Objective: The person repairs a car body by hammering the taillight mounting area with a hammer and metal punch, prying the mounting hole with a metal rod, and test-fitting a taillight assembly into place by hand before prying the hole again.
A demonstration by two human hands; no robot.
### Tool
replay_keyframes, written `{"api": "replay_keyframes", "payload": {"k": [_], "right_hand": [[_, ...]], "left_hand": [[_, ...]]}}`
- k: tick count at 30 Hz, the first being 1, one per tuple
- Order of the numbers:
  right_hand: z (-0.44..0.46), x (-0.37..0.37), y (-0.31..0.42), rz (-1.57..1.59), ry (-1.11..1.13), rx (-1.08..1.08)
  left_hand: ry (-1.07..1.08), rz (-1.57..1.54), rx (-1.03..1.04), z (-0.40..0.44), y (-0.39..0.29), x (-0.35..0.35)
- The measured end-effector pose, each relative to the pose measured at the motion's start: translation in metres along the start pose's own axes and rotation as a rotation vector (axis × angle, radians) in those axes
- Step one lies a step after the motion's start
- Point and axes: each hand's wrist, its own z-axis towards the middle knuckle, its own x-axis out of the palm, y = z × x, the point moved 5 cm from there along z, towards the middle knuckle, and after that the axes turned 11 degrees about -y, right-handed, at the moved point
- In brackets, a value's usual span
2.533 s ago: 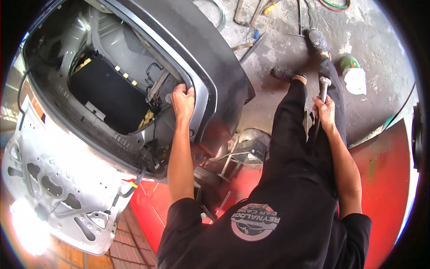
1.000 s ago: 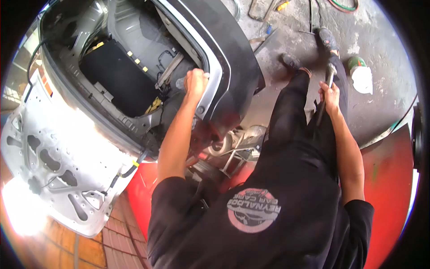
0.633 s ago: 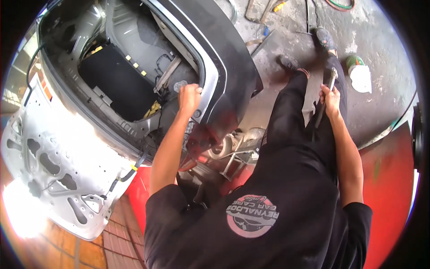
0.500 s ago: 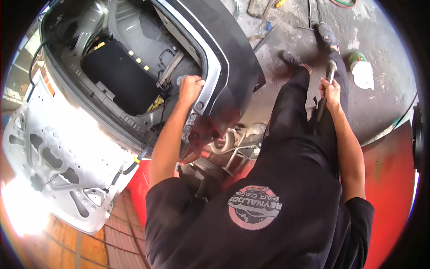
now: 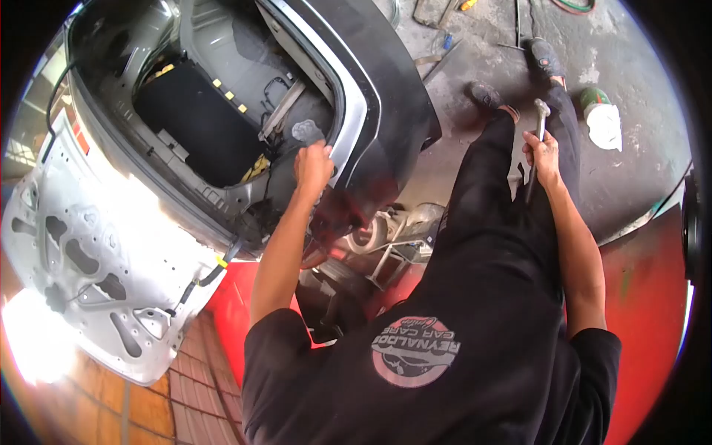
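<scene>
My left hand (image 5: 314,167) is closed in a fist at the inner edge of the car's trunk opening (image 5: 356,119), at its lower right corner. Whatever its fingers hold is hidden. A pale grey rounded patch (image 5: 305,131) shows inside the trunk, just beyond the knuckles. Over my thigh, my right hand (image 5: 544,157) is wrapped round the handle of a metal hammer (image 5: 542,110). The hammer's head points away from me, towards my feet, and its dark handle end lies between my legs.
The raised silver lid panel (image 5: 96,259) is at the left. A dark mat (image 5: 196,122) lies inside the trunk. Tools and a hose (image 5: 575,7) are on the floor ahead. A green container with a white cover (image 5: 604,126) stands right of my feet. Red panels (image 5: 641,297) are at the right.
My left hand has come down along the trunk edge, uncovering more of the grey patch. My right hand still grips the hammer, its head now tilted slightly to the left. The view has shifted slightly.
</scene>
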Motion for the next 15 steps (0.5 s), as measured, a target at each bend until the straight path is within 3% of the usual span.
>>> {"api": "replay_keyframes", "payload": {"k": [4, 8, 11, 15], "right_hand": [[0.002, 0.000, -0.001, -0.010, 0.057, -0.015], [0.005, -0.011, -0.001, 0.025, 0.028, 0.002], [0.004, -0.016, -0.003, 0.014, -0.004, 0.027], [0.005, -0.013, -0.002, -0.008, 0.005, 0.014]], "left_hand": [[-0.105, -0.048, 0.123, 0.005, -0.013, -0.017], [-0.175, -0.111, 0.410, 0.046, -0.002, 0.024], [0.096, -0.032, 0.227, 0.049, -0.027, 0.001], [-0.054, -0.209, 0.233, 0.052, -0.014, 0.005]]}}
